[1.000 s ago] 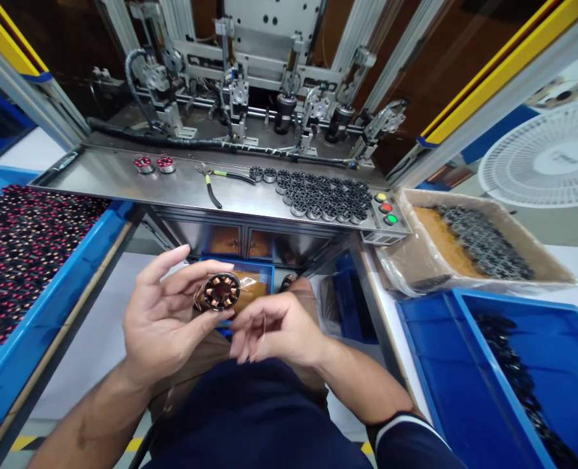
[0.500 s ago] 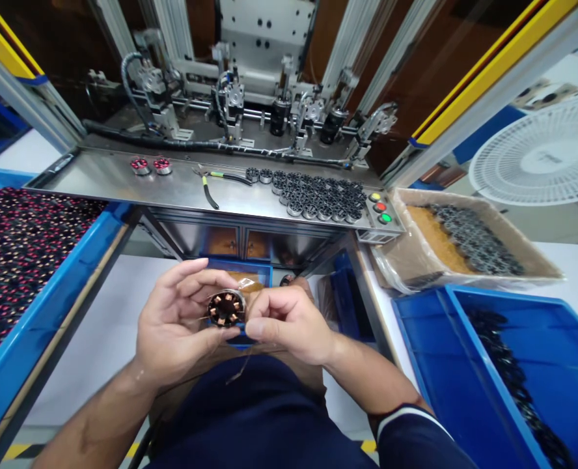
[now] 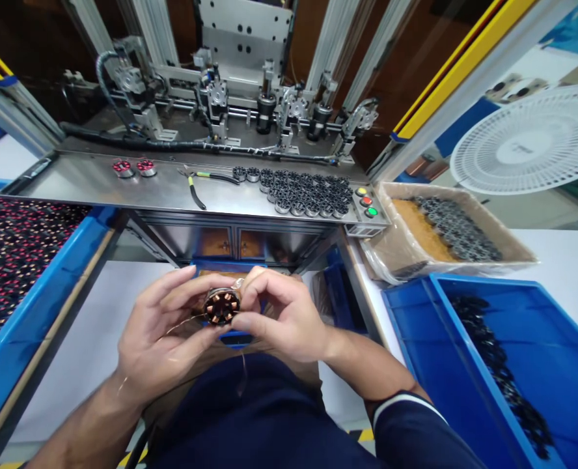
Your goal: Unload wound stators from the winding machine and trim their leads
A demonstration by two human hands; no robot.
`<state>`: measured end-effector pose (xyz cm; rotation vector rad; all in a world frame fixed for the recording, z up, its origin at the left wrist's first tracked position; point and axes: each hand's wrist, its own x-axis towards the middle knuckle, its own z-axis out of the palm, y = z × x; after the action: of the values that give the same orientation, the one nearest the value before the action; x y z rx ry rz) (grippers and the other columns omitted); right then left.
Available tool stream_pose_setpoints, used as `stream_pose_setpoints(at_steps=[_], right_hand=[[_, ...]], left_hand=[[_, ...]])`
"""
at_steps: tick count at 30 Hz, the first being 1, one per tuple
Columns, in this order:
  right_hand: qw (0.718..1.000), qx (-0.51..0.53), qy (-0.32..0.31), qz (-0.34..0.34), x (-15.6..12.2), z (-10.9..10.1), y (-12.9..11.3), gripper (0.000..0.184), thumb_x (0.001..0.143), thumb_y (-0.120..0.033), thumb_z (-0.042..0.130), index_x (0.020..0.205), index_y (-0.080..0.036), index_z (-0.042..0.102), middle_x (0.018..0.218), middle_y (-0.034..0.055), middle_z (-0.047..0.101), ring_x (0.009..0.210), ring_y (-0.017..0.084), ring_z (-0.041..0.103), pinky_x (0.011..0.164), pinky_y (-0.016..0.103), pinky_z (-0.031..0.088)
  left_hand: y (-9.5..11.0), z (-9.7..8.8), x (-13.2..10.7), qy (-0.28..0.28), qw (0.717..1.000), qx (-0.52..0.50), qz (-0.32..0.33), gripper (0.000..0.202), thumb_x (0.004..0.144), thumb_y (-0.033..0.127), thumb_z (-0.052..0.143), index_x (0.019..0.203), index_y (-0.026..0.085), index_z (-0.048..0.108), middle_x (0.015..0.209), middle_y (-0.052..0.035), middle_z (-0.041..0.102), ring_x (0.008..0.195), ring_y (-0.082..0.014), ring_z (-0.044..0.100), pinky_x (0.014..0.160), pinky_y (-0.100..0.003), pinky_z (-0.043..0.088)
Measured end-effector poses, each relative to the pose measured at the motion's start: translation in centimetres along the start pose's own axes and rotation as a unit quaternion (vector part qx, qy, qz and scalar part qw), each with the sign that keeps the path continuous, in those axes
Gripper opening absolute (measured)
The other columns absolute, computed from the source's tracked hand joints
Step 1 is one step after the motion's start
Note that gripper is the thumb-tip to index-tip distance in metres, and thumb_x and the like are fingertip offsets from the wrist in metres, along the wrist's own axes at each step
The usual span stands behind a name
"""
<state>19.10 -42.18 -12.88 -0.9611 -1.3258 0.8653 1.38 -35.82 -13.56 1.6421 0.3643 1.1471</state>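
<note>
My left hand (image 3: 165,329) holds a small round motor stator (image 3: 209,317) between thumb and fingertips, its ring of copper coils facing me. At the stator's right edge, my right hand (image 3: 284,312) is closed, thumb and bent fingers pressed against the rim. Thin copper wire (image 3: 184,322) runs out from the stator across my left palm. Another loose wire end (image 3: 244,371) hangs below, in front of the dark shirt. Whether the right fingertips also pinch a wire is hidden.
A metal ledge (image 3: 166,192) bears two red-wound stators (image 3: 133,169), cutting pliers (image 3: 196,185), rows of bare stators (image 3: 308,192) and push buttons (image 3: 366,202). Behind stands a winding machine (image 3: 267,107). Blue bins (image 3: 81,241) flank me; a lined carton (image 3: 513,251) and fan (image 3: 523,146) are right.
My right thumb and fingers have come further over the stator's right edge. The stator has turned slightly, and the wire across my left palm shows more clearly. The surroundings have shifted left in view.
</note>
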Motion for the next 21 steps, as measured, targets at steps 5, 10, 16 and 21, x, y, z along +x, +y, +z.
stream_pose_setpoints(at_steps=[5, 10, 16, 21], right_hand=[[0.999, 0.026, 0.045, 0.006, -0.6, 0.8, 0.6, 0.017, 0.087, -0.027, 0.068, 0.075, -0.02, 0.059, 0.072, -0.0001, 0.058, 0.068, 0.013, 0.054, 0.067, 0.03, 0.045], [0.996, -0.001, 0.086, -0.017, -1.1, 1.3, 0.8, 0.015, 0.086, -0.022, 0.068, 0.074, -0.019, 0.06, 0.07, -0.0006, 0.058, 0.066, 0.013, 0.054, 0.067, 0.03, 0.044], [0.995, -0.023, 0.094, -0.021, -1.8, 2.0, 0.9, 0.017, 0.087, -0.026, 0.066, 0.075, -0.02, 0.057, 0.069, -0.0005, 0.056, 0.065, 0.013, 0.053, 0.064, 0.03, 0.044], [0.996, -0.026, 0.087, -0.018, -1.7, 2.1, 1.0, 0.019, 0.085, -0.034, 0.068, 0.082, -0.021, 0.055, 0.075, 0.0002, 0.055, 0.069, 0.014, 0.051, 0.066, 0.03, 0.045]], left_hand=[[0.3, -0.3, 0.0, -0.019, 0.997, -0.034, -0.071, 0.068, 0.074, -0.004, 0.072, 0.131, 0.028, 0.056, 0.115, -0.0058, 0.075, 0.102, -0.018, 0.073, 0.081, -0.022, 0.062], [-0.2, -0.4, 0.4, -0.041, 0.989, -0.08, -0.121, 0.04, 0.079, 0.013, 0.075, 0.117, 0.021, 0.068, 0.119, -0.0134, 0.072, 0.104, -0.024, 0.072, 0.087, -0.033, 0.062], [-0.8, 0.4, 0.2, 0.025, 0.997, -0.033, -0.07, 0.043, 0.065, 0.017, 0.086, 0.106, 0.022, 0.073, 0.107, -0.0079, 0.072, 0.106, -0.0223, 0.067, 0.09, -0.03, 0.058], [-1.1, 0.5, -0.9, 0.063, 0.994, 0.087, 0.035, 0.059, 0.065, 0.005, 0.081, 0.119, 0.023, 0.066, 0.107, -0.0067, 0.073, 0.097, -0.02, 0.07, 0.084, -0.03, 0.06]])
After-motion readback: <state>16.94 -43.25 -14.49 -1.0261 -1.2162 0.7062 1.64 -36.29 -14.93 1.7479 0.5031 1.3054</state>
